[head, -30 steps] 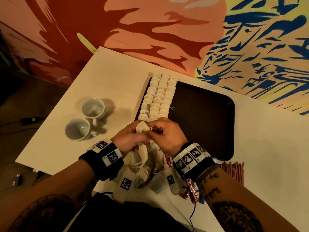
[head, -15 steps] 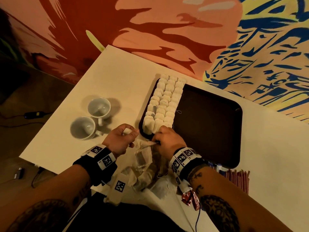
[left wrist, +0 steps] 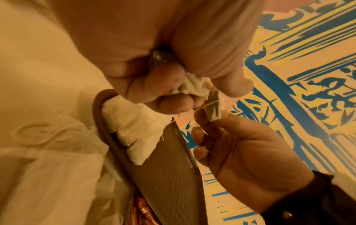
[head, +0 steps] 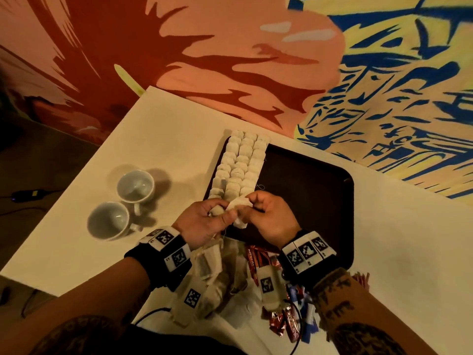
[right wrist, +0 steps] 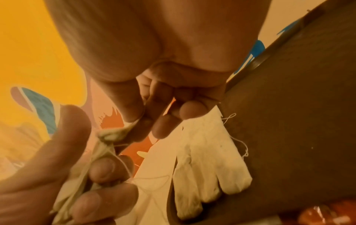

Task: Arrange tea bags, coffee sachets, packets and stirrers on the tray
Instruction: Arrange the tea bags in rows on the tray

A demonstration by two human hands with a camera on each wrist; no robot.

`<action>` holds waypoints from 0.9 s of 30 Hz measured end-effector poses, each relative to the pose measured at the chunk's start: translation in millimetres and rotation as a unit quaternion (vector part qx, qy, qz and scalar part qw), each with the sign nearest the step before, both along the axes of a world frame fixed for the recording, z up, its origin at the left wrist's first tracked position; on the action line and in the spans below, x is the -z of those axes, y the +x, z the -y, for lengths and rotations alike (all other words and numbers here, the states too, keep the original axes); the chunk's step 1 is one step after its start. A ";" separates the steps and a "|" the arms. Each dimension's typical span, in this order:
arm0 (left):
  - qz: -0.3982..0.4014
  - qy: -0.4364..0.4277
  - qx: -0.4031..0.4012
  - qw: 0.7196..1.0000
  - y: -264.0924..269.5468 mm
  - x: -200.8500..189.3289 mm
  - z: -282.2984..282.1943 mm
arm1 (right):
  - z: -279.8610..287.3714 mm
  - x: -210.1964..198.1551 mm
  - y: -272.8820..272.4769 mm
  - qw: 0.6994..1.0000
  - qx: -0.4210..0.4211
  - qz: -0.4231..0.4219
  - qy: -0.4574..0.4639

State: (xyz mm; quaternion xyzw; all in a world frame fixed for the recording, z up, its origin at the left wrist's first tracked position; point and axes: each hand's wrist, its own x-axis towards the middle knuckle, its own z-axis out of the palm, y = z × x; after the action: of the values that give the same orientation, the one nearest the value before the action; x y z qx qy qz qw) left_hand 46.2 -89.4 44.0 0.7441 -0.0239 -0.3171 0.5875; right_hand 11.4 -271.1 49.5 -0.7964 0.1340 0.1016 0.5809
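Observation:
A dark brown tray (head: 309,201) lies on the white table, with three rows of tea bags (head: 242,162) along its left side. Over the tray's near left corner both hands hold one crumpled tea bag (head: 239,212). My left hand (head: 221,213) grips its body (left wrist: 194,86) in curled fingers. My right hand (head: 250,204) pinches its top end (right wrist: 123,130) between thumb and forefinger. Its string and paper tag (left wrist: 212,109) hang between the hands. The rows of tea bags (right wrist: 202,159) lie just beneath the hands.
Two white cups (head: 135,185) (head: 108,220) stand left of the tray. Under my wrists at the table's near edge lie loose tea bags (head: 217,272), red coffee sachets (head: 258,260) and blue packets (head: 297,293). Red stirrers (head: 361,278) lie right of my right forearm.
Half a second ago the right hand was down at the near end of the rows and the left hand off to the left. Both hands have since come together on one tea bag.

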 end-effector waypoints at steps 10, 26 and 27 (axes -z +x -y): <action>-0.005 0.024 -0.007 1.000 20.7 11.5 28.0 | 20.3 7.1 9.5 0.996 0.054 0.055 -0.039; -0.083 0.023 -0.086 0.993 59.1 24.9 27.8 | 115.2 22.6 115.3 0.932 -0.034 -0.097 -0.347; -0.091 0.019 -0.092 0.991 59.5 26.1 26.3 | 119.5 25.4 123.8 0.928 -0.038 -0.105 -0.354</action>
State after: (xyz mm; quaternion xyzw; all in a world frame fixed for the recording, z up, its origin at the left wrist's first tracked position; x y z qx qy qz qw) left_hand 105.8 -115.7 17.9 0.7222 0.1044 -0.3287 0.5996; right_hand 135.1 -390.6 24.2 -0.9396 0.1917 0.1526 0.2390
